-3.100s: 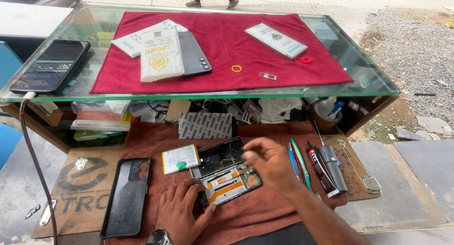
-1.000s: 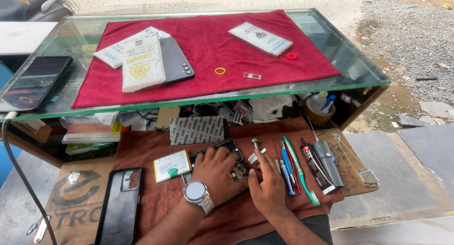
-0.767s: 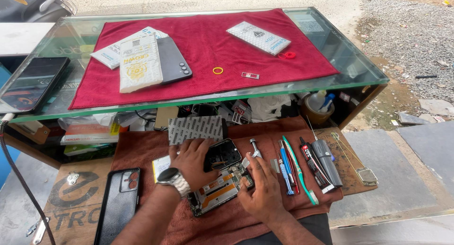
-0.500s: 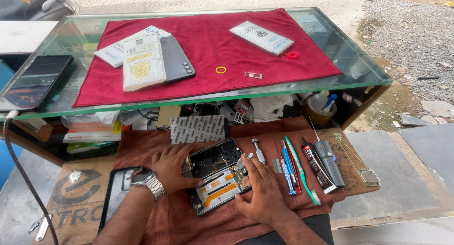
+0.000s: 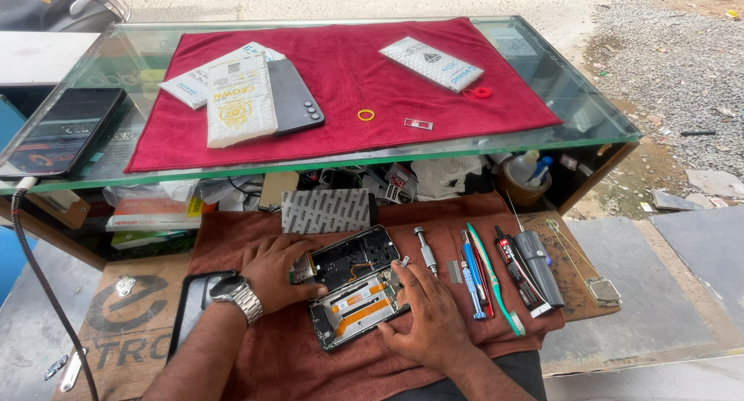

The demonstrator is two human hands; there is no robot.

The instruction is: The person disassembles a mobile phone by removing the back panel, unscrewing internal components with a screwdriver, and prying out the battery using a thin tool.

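A glass worktop (image 5: 589, 106) fills the far half of the view, with a red cloth (image 5: 349, 75) spread over most of it. On the cloth's left end lie white packets (image 5: 232, 95) overlapping a dark phone (image 5: 298, 106); another white packet (image 5: 432, 62) sits near its far right corner. Below the glass, a brown cloth (image 5: 263, 347) covers the lower shelf. At its right edge lie tools in a row — a green-handled brush (image 5: 496, 281), a blue screwdriver (image 5: 467, 281) and a grey cylinder tool (image 5: 540, 269). In the middle of the brown cloth lies the opened phone (image 5: 353, 285), back cover off, its insides showing. The left hand (image 5: 271, 269), wristwatch (image 5: 236, 296) on its wrist, lies spread flat — fingers touching the phone's left edge. The right hand (image 5: 430, 323) presses open-fingered against the phone's right edge, pinching nothing.
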